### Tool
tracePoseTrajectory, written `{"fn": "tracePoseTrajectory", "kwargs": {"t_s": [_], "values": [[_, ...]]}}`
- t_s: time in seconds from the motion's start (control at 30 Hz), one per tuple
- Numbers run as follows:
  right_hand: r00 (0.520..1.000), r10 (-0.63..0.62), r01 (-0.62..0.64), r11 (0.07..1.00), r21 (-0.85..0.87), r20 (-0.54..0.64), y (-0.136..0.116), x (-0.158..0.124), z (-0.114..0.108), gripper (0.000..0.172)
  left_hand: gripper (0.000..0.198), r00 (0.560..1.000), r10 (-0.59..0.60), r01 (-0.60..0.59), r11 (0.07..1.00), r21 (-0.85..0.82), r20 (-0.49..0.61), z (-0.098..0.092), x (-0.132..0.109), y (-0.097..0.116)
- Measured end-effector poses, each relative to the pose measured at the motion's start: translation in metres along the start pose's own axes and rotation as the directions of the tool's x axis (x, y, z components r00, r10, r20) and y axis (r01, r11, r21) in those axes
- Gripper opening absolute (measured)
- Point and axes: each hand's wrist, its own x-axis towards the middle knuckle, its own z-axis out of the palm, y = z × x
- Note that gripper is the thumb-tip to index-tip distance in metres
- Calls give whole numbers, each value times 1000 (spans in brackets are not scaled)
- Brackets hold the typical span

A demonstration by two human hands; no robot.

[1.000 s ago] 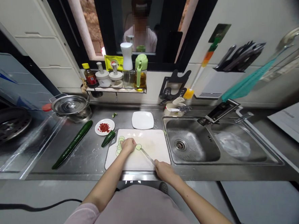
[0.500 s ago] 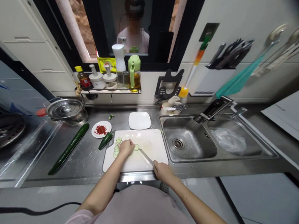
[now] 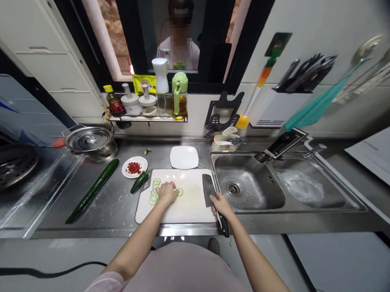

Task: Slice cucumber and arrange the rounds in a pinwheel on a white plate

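A white cutting board [image 3: 192,203] lies on the steel counter in front of me. My left hand [image 3: 167,193] rests curled on the board over a piece of cucumber, with cut cucumber slices [image 3: 154,190] to its left and one slice [image 3: 180,192] at its fingertips. My right hand [image 3: 221,204] grips the black handle of a cleaver [image 3: 209,190], whose blade lies flat on the board's right edge. A short cucumber end [image 3: 140,182] lies off the board's top left corner.
A whole cucumber [image 3: 93,190] lies on the counter at left, near a small plate of red chilli [image 3: 134,167] and an empty white plate [image 3: 184,157]. The sink [image 3: 250,189] borders the board on the right. A lidded pot [image 3: 91,142] and a condiment shelf [image 3: 148,107] stand behind.
My right hand has swung the cleaver away from the cucumber to the board's right edge and laid its blade flat. My left hand has stayed on the cucumber.
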Motion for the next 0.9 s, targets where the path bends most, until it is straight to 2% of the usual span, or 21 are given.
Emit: {"fn": "tracePoseTrajectory", "kwargs": {"t_s": [0.1, 0.17, 0.23, 0.47, 0.67, 0.8, 0.9], "values": [[996, -56, 35, 968, -247, -75, -5, 6, -1, 35, 25, 1000, 10, -9, 1000, 4, -7, -1, -1, 1], [984, -107, 38, 907, -419, -142, -9, 6, -3, 37, 25, 1000, 9, -9, 1000, 5, -10, -1, -2, 1], [978, -124, 18, 855, -519, -170, -12, 3, -3, 40, 26, 1000, 8, -8, 1000, 2, -14, -1, -2, 1], [973, -93, -60, 786, -616, -213, -21, -11, 0, 41, 21, 998, 32, -32, 999, 7, -52, 7, -4, 1], [970, -122, -48, 754, -655, -211, -22, -10, -1, 41, 13, 994, 58, -63, 997, -47, -90, 8, -9, 8], [973, -120, -44, 749, -661, -200, -23, -11, -3, 41, 13, 994, 15, -31, 988, -153, -105, 4, -16, 8], [975, -114, -44, 745, -666, -192, -25, -12, -4, 42, 11, 992, -60, 24, 954, -299, -113, -1, -26, -6]]}}
